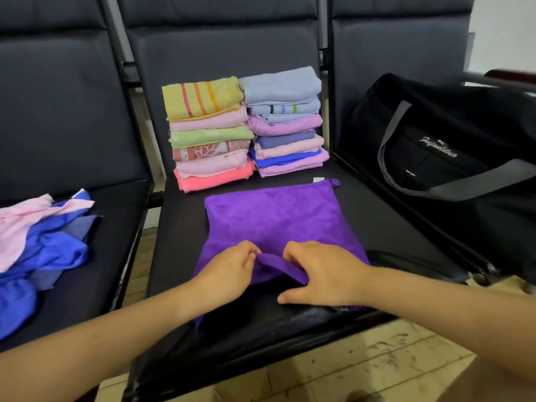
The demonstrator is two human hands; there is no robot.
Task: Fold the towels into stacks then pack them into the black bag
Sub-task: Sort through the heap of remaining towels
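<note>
Purple towel point(272, 219) spreads toward 12 o'clock from both hands; left hand point(229, 271) and right hand point(322, 274) pinch its near edge, together.

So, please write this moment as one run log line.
stage: folding | both hands pinch purple towel near edge | two stacks behind | black bag unpacked

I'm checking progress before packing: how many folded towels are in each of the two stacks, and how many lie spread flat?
Left stack: 6
Right stack: 7
Purple towel spread flat: 1
Total: 14
</note>
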